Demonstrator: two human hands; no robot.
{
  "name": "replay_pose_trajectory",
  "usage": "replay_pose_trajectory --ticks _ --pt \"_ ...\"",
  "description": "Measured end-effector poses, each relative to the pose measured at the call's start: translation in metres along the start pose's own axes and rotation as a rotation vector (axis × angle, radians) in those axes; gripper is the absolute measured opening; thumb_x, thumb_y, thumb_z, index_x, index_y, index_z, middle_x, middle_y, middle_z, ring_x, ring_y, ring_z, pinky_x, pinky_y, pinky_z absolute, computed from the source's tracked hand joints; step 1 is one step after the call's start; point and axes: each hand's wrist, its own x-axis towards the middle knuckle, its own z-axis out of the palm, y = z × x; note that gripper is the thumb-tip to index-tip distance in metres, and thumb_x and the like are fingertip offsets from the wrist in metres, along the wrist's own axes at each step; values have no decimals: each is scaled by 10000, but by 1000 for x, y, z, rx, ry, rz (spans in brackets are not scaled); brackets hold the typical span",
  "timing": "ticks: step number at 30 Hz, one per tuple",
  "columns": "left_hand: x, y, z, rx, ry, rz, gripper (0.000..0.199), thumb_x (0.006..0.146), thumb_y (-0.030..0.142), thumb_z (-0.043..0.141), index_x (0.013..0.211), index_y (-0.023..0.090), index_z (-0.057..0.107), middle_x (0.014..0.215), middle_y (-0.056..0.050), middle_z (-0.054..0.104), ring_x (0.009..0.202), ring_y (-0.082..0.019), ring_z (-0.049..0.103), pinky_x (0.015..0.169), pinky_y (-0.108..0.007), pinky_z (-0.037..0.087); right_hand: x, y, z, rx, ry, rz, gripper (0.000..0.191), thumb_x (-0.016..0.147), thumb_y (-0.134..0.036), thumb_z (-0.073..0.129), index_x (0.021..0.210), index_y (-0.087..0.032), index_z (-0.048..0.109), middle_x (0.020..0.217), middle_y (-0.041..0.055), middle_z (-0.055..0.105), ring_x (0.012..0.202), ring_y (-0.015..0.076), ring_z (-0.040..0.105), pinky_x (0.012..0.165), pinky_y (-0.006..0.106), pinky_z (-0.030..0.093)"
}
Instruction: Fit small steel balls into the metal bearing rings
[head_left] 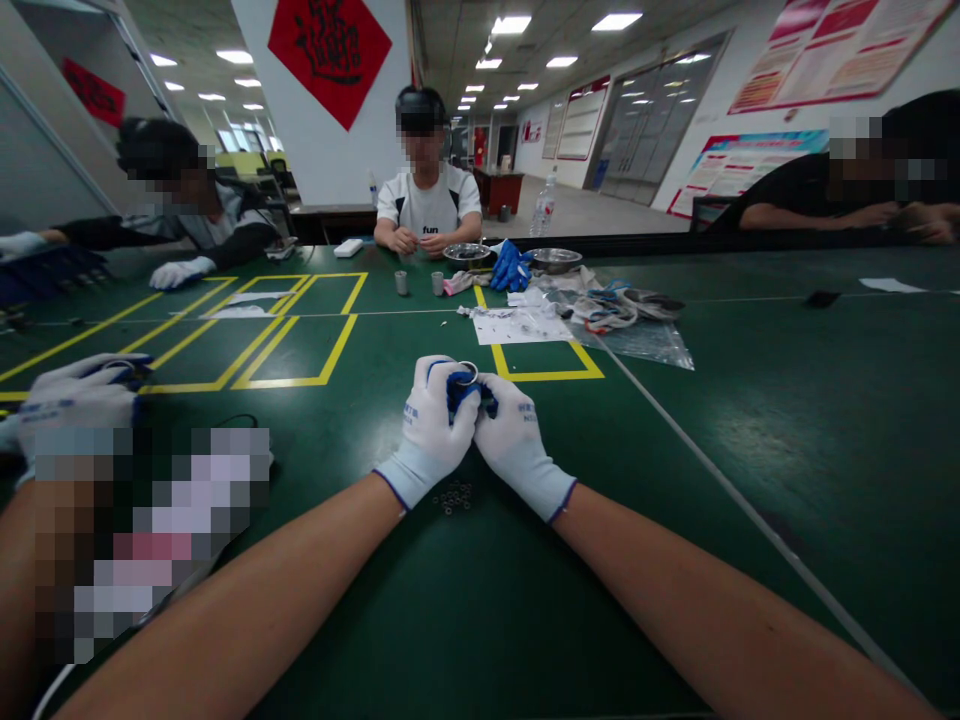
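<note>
My left hand [435, 415], in a white glove with blue-coated fingers, is closed around a metal cylinder [469, 371]. Only its bright round rim shows above the fingers. My right hand [514, 425], gloved the same way, meets the left one at the cylinder's side with its fingers curled. Whether those fingertips hold a small part of their own is hidden. On the green table just below my wrists lies a loose cluster of several small metal rings [454, 495].
Two grey metal cylinders [401, 284] stand farther back, near metal dishes [467, 255] and blue gloves [511, 268]. White paper [521, 326] and a clear plastic bag [652, 340] lie beyond my hands. A neighbour's gloved hand [79, 400] works at left; other people sit around the table.
</note>
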Motion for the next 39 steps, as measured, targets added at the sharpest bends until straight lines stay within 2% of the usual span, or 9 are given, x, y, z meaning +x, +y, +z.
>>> replay_pose_trajectory --ticks 10,23,39 --pt "0 0 0 -5 -12 0 204 903 170 604 1095 216 550 1129 -84 580 1009 -238 640 865 -398 576 3 1 -2 -28 9 9 172 809 -159 632 951 -209 715 1020 100 774 991 283 712 944 460 579" --pt "0 0 0 -6 -10 -1 179 906 183 600 1076 214 553 1118 -86 579 1010 -239 636 866 -398 572 2 1 -2 -42 25 -39 190 801 -134 640 952 -192 739 1000 107 783 959 288 722 909 446 588" --pt "1 1 -1 -20 -12 -25 160 913 198 607 1067 205 565 1113 -87 580 1005 -237 632 869 -395 568 1 1 -2 -35 16 -74 207 833 -125 632 985 -206 746 1030 102 778 990 285 721 948 462 587"
